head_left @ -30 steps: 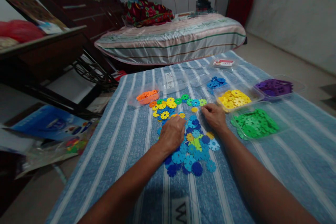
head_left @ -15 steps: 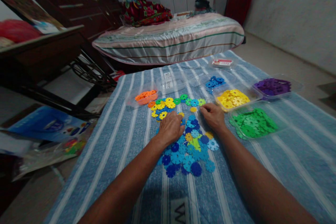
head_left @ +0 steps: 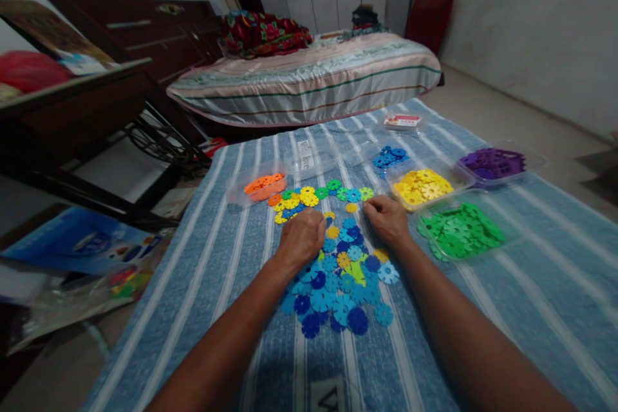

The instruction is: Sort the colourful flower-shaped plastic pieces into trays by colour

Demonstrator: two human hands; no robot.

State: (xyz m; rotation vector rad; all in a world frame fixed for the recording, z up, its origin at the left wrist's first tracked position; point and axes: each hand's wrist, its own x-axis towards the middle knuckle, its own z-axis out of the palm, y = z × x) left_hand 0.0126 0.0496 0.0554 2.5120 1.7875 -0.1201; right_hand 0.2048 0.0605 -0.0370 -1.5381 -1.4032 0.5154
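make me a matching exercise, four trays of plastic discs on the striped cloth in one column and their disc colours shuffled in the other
Trays:
1. tray far left
2. tray nearest the right hand
3. tray far right
4. tray in front right

Colours:
A. purple
B. green
C. orange
D. yellow

Pairs: 1-C, 2-D, 3-A, 4-B

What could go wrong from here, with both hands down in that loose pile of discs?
1. The left hand and right hand rest on the mixed pile of discs; a sweep could push pieces across the striped cloth.
2. The green tray sits close beside the right forearm and looks heaped; a nudge might spill it.
3. Light and dark blue discs look alike in this dim light, so mix-ups seem likely.
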